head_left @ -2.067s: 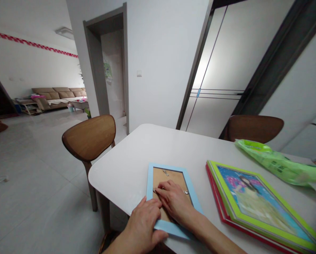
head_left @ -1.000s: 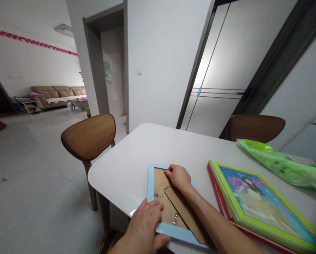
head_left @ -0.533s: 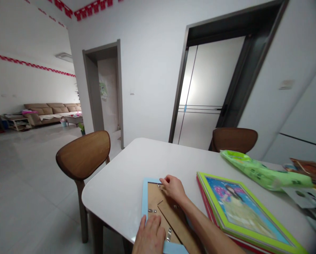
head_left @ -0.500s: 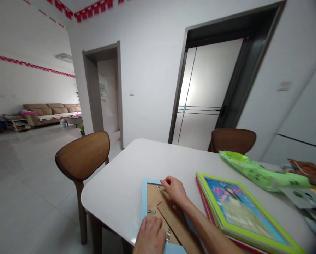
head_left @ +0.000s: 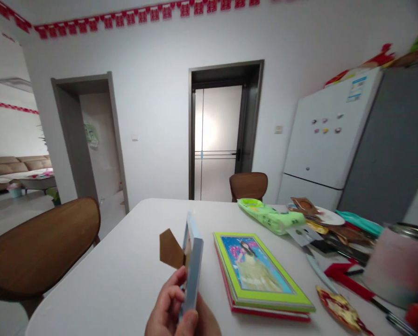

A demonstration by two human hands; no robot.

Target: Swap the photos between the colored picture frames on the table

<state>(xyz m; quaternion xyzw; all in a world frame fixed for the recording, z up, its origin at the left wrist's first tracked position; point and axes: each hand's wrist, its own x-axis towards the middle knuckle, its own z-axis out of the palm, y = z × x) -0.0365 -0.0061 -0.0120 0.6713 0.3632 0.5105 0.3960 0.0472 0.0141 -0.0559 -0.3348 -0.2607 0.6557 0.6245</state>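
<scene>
A light blue picture frame [head_left: 194, 261] stands on edge above the white table [head_left: 117, 275], seen almost from its side. From its back, on the left, the brown stand flap [head_left: 170, 249] sticks out. My left hand [head_left: 166, 303] is closed on the frame's lower part, with fingers on the back side and the thumb at the near edge. Against the opposite face lies my right hand [head_left: 208, 317], also holding the frame; most of its fingers are hidden behind it. Just right of the hands, a green picture frame [head_left: 265, 275] with a printed figure lies on a red one [head_left: 272, 316].
Behind the green frame lies a green soft pack [head_left: 272, 217]. At the right are a red-handled tool [head_left: 349, 280], a pinkish container [head_left: 398, 266], a gold-and-red wrapper [head_left: 342, 305] and other clutter. Brown chairs [head_left: 47, 247] stand at the left and far side.
The light blue frame, lying face down before, is now lifted upright with its stand flap swung out. Both hands have moved to its lower part. The view has turned right.
</scene>
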